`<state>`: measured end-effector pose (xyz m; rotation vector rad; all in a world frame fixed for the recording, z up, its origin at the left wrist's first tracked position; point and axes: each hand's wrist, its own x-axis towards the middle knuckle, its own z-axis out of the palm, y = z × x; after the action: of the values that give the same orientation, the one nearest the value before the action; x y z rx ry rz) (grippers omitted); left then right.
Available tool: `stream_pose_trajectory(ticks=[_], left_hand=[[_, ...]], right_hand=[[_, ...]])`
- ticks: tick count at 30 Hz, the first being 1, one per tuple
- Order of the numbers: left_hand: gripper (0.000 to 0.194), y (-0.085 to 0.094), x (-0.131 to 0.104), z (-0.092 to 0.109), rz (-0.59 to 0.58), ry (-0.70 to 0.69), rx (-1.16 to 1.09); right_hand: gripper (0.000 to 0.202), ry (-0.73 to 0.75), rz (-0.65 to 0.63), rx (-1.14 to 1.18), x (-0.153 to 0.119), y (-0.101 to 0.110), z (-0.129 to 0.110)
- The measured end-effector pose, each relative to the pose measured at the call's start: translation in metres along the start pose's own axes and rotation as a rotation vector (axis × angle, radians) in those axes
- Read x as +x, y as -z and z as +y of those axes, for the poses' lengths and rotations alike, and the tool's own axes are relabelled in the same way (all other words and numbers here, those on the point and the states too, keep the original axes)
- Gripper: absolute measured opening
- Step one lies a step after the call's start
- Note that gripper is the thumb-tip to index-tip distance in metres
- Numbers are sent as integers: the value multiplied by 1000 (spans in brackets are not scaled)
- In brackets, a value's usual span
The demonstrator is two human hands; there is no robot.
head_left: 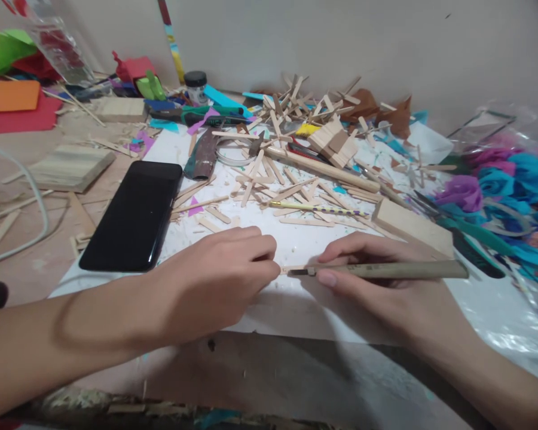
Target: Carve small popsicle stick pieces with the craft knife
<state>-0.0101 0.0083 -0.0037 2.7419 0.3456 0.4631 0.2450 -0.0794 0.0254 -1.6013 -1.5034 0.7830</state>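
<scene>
My left hand (224,275) is closed, its fingertips pinching a small pale wooden stick (290,268) over the white paper. Most of that stick is hidden by my fingers and the blade. In my right hand (367,254) lies a craft knife (412,270) with a long beige handle, held almost level with its dark blade pointing left. The blade tip meets the stick, close to my left fingertips. Just beyond both hands, a patterned pencil (318,208) rests among scattered craft sticks (260,179).
A black phone (134,215) lies left of my hands. Behind are a hammer (318,167), pliers (197,115), wood blocks (412,227) and a heap of sticks (300,104). Green-handled scissors (470,239) and crepe-paper flowers (497,173) are at right. The table edge (251,334) is near me.
</scene>
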Motion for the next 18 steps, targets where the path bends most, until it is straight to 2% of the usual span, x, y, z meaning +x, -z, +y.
stream_pose_trajectory(ticks=[3, 6, 8, 11, 18], left_hand=[[29, 0, 2, -2, -12, -17, 45], [29, 0, 3, -3, -8, -18, 47], [29, -1, 2, -3, 8, -25, 46], [33, -2, 2, -4, 14, -46, 38], [28, -1, 3, -3, -21, -31, 34]], right_hand=[[15, 4, 20, 1, 1, 8, -1], [13, -43, -36, 45, 0, 15, -4], [11, -58, -23, 73, -2, 17, -5], [15, 25, -1, 38, -4, 14, -6], [10, 216, -83, -147, -3, 9, -7]])
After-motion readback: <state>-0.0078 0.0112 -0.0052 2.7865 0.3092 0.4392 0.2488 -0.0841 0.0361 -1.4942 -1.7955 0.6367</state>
